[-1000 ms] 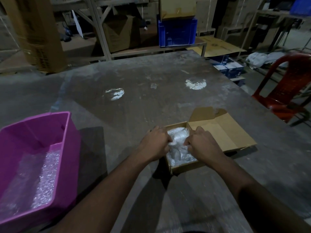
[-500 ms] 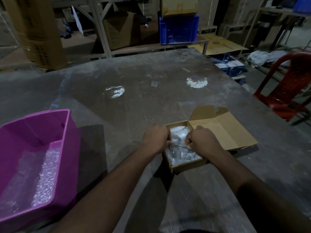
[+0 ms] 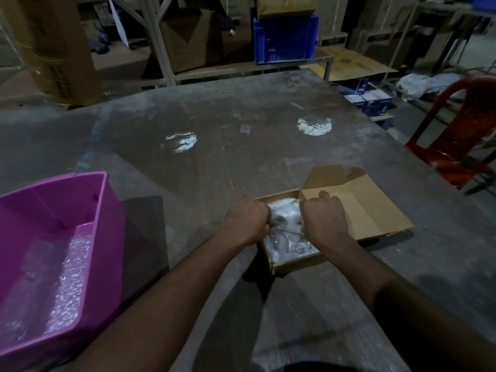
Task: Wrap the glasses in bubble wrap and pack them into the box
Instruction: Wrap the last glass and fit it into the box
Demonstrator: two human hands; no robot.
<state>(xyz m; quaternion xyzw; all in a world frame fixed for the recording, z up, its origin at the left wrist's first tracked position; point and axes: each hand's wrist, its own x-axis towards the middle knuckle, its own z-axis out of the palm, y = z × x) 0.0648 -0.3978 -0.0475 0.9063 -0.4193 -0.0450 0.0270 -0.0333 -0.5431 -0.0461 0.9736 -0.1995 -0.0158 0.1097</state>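
Both our hands, left (image 3: 247,220) and right (image 3: 322,220), grip the white bubble-wrapped glass bundle (image 3: 284,224); we should seat it gently into the small brown cardboard box (image 3: 295,261).

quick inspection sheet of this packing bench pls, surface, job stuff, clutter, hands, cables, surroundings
surface: grey scuffed table with two pale round patches
job's things: open cardboard box, lid folded out to the right; bubble-wrapped bundle inside it
clutter: pink tub at left, with bubble wrap inside
hands: left hand and right hand both curled on the bundle in the box
cables: nothing seen
surroundings: red plastic chair at right, blue crate and cartons on shelving behind
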